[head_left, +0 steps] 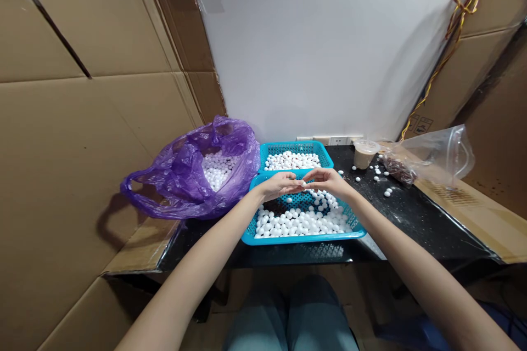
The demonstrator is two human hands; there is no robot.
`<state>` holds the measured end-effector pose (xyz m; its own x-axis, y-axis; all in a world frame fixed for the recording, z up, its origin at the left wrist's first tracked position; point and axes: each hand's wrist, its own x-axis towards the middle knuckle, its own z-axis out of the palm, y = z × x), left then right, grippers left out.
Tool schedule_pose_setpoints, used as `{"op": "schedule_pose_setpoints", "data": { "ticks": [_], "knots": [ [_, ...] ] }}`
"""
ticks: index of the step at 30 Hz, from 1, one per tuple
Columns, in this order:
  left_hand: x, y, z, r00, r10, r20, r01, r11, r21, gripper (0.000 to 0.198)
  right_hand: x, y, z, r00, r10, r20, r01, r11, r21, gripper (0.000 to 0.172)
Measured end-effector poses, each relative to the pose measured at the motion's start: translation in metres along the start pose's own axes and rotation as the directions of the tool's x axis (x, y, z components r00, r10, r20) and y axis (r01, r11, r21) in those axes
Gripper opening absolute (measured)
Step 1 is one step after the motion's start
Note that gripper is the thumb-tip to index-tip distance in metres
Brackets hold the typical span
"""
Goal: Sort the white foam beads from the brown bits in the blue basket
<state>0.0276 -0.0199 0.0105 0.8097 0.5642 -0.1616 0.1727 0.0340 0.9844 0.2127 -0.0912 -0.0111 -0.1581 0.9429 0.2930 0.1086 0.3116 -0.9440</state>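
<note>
My left hand (281,184) and my right hand (326,180) meet fingertip to fingertip above the near blue basket (302,238). Between the fingertips they pinch one small white ball (303,182). The near basket holds several white balls, mostly along its front. A second blue basket (294,148), behind it, is also filled with white balls.
A purple plastic bag (189,175) with white balls in it lies left of the baskets. On the black table (403,219) at the right are loose white balls, a small plastic cup (365,152) and a clear zip bag (432,156). Cardboard panels stand on both sides.
</note>
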Motion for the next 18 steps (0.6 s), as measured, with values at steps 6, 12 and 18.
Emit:
{"op": "schedule_pose_setpoints", "data": {
  "ticks": [6, 12, 18],
  "knots": [
    [0.002, -0.008, -0.001, 0.951, 0.177, -0.255, -0.082, 0.936, 0.343, 0.029, 0.003, 0.003, -0.001, 0.994, 0.017, -0.109, -0.019, 1.000, -0.014, 0.032],
    [-0.001, -0.015, -0.010, 0.872, 0.341, -0.352, -0.035, 0.760, 0.649, 0.017, 0.008, 0.018, -0.008, 0.950, 0.045, -0.310, -0.041, 0.999, 0.018, 0.038],
    [0.000, -0.022, -0.015, 0.912, 0.302, -0.279, 0.015, 0.653, 0.757, 0.017, 0.010, 0.025, -0.013, 0.924, 0.055, -0.378, -0.052, 0.998, 0.018, 0.041]
  ]
}}
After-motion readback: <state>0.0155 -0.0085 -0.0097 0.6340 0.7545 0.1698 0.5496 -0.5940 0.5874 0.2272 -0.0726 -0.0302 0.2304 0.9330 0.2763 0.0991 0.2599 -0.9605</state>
